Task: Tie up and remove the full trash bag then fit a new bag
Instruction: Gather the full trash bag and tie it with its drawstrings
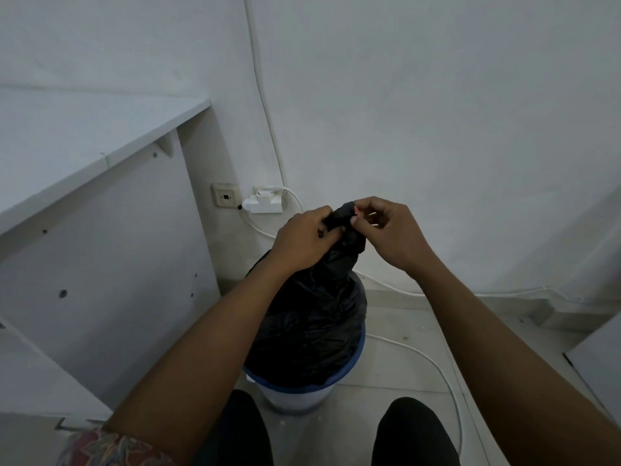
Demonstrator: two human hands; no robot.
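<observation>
Black plastic bunches at the neck of the full trash bag [316,317], which sits in its blue-rimmed bin [292,396] on the floor beside a white shelf [84,139]. Your left hand [302,243] grips the gathered top; your right hand [389,233] pinches its tip. Keep the neck tight and cinch the knot low before lifting.

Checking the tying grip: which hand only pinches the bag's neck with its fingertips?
The right hand; the left hand wraps its whole fist round the black bag.
</observation>
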